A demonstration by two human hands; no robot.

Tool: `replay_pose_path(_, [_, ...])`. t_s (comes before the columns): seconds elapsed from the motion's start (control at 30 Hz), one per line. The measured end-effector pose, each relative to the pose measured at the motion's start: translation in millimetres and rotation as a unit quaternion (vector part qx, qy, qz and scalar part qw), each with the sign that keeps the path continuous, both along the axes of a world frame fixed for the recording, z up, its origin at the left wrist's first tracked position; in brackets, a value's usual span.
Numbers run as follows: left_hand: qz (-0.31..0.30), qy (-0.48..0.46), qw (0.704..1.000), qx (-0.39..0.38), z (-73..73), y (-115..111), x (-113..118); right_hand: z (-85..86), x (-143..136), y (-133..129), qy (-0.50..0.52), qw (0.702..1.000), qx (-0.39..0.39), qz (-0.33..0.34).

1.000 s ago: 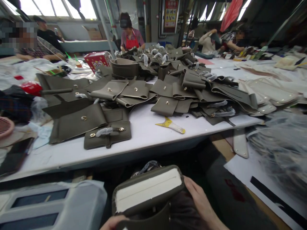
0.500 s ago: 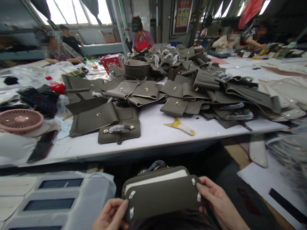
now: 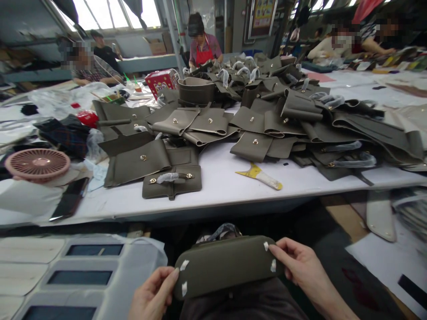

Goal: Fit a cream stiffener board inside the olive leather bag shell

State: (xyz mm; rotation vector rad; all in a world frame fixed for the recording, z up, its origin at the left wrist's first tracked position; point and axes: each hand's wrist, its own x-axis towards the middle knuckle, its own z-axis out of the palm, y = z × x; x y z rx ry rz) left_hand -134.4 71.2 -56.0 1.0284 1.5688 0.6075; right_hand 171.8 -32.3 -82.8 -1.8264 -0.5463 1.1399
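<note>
Left hand (image 3: 151,295) and right hand (image 3: 300,266) each pinch an end of the leather panel (image 3: 227,266) between them; loosening either grip could drop it.

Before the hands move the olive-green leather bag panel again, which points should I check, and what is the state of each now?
1. Left hand grips the olive-green leather bag panel at its left end: ok.
2. Right hand grips its right end: ok.
3. Four white tape tabs at the corners: in place, ok.
4. Panel's underside: cannot tell.
5. Yellow-and-white scraper tool on the white worktable: apart from both hands, ok.
</note>
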Motion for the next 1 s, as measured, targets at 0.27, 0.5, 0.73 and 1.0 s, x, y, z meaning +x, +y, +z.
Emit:
replay_pose_path(0.27, [-0.001, -0.049, 0.999, -0.022, -21.2, 3, -6, -11.2, 3, 4, 0.01, 0.999, -0.039, -0.005])
replay_pose_path(0.5, [0.004, -0.062, 0.996, -0.059, -26.9, 6, -10, -12.2, 1, 2, 0.093, 0.994, -0.049, -0.026])
replay_pose_path(0.73, [-0.007, -0.045, 0.998, -0.038, -30.7, 5, -11, -18.4, 3, 1, 0.1, 0.993, -0.058, -0.015])
replay_pose_path(1.0, [-0.031, -0.045, 0.998, -0.041, -36.0, 8, -15, -23.7, 2, -3, 0.094, 0.993, -0.063, -0.034])
